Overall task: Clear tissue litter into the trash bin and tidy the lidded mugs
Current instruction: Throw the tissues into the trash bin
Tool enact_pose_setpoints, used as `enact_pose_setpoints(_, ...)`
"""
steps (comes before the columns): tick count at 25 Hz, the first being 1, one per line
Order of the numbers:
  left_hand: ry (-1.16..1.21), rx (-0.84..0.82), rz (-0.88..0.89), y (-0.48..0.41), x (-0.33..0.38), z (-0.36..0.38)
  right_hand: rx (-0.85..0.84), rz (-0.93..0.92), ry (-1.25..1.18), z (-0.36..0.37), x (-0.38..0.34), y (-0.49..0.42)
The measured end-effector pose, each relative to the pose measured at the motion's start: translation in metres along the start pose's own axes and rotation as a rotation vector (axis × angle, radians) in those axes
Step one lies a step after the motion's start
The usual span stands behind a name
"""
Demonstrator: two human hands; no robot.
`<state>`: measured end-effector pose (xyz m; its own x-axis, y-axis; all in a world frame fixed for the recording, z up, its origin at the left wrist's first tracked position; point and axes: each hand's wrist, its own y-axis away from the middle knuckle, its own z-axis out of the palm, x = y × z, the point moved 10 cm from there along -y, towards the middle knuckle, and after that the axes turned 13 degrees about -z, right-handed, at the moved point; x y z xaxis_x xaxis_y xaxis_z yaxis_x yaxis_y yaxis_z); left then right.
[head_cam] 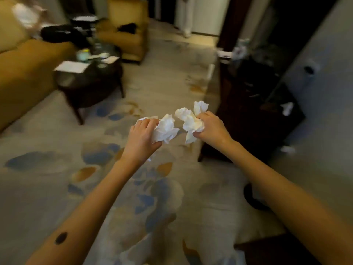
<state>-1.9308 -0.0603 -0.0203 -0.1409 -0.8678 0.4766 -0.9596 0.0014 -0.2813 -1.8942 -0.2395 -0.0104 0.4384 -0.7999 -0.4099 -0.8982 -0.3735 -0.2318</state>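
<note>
Patterned beige-blue carpet (57,150) across centre. Mustard sofa (23,77) left edge, round dark table (91,81) upper left, armchair (129,39) top centre, dark cabinet (248,104) right.

Crumpled soft white paper tissues (166,130); matt woven patterned carpet (57,169); dark glossy wooden table (89,77).

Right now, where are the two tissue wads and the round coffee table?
Left-hand tissue wad (166,129): head view, crumpled middle.
Right-hand tissue wad (188,117): head view, upper folds.
Round coffee table (65,79): head view, bare part of top.
</note>
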Motion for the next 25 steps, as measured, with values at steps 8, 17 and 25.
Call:
enact_pose_setpoints(8,0.117,-0.351,0.423,-0.092,0.19,0.199,0.18,0.547,0.111,-0.084,0.236,0.096)
enact_pose_setpoints(17,0.139,-0.594,0.687,-0.153,0.391,0.412,0.223,0.927,0.085,-0.13,0.475,0.189)
enact_pose_setpoints(25,0.04,-0.868,0.779,-0.16,0.499,0.599,0.169,1.214,0.002,-0.104,0.64,0.26)
